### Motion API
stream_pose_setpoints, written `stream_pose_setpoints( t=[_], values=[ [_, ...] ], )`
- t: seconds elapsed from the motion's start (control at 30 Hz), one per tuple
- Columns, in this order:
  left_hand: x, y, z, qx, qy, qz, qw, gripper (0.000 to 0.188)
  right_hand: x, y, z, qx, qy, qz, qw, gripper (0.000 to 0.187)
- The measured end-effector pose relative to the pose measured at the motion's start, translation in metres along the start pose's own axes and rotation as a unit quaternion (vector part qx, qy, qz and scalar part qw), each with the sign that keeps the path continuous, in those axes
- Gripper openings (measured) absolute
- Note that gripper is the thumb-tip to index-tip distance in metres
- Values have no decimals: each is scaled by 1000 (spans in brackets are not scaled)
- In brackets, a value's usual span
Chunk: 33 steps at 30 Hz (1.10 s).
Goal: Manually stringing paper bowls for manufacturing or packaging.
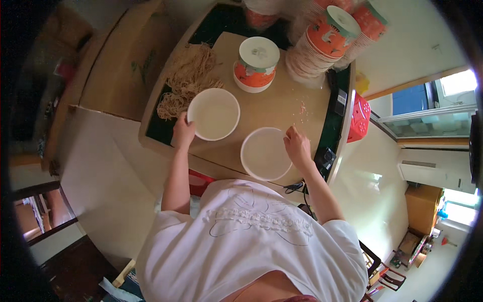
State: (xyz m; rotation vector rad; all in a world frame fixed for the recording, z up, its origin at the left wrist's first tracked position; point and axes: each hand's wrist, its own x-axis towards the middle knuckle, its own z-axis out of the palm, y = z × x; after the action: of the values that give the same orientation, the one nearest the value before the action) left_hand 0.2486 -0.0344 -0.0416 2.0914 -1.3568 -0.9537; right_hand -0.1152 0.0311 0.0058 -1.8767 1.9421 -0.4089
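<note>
Holds a white bowl (214,115) by its rim with the left hand (183,133), to the left of an upturned orange paper tub (255,76) and nearer to the body — thumb at the edge, other fingers mostly hidden behind the wall. Has the right hand (299,146) at the right rim of a second white bowl (264,155), nearer to the body than the tub and slightly to its right, with fingers bent and bunched narrow. Cannot tell between a pinch on that rim and a light touch. Both bowls mouth-up, pale inside, just beside each other.

Under the tub, a brown board (282,113) over a dark green tabletop (217,22). To the left of the tub, a loose heap of tan strands (193,68), close behind the held bowl. To the right of the tub and nearer to the body, a scatter of pinkish crumbs (302,109). To the right of the tub and a little farther off — a leaning stack of orange paper tubs (329,38), partly wrapped in clear plastic.
</note>
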Motion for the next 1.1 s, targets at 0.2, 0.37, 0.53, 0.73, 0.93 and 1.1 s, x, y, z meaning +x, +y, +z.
stream_pose_setpoints(
  t=[0.2,0.37,0.53,0.73,0.93,1.1],
  values=[
    [8,15,47,5,30,45,999,32,-28,-9,-9,-22,26,-8,999,10],
    [7,34,25,-172,24,31,984,35,-35,-16,-28,-27,1,16,1000,15],
    [38,-17,4,-54,98,36,993,29,-26,-27,-56,-20,-44,39,998,23],
    [68,17,3,89,117,61,987,16,-24,-30,-73,-5,-14,12,1000,26],
    [68,27,11,240,47,215,946,12,-23,-1,-117,209,18,48,977,23],
    [23,-38,69,-37,-12,198,979,20,27,49,-118,287,128,66,947,25]
  ],
)
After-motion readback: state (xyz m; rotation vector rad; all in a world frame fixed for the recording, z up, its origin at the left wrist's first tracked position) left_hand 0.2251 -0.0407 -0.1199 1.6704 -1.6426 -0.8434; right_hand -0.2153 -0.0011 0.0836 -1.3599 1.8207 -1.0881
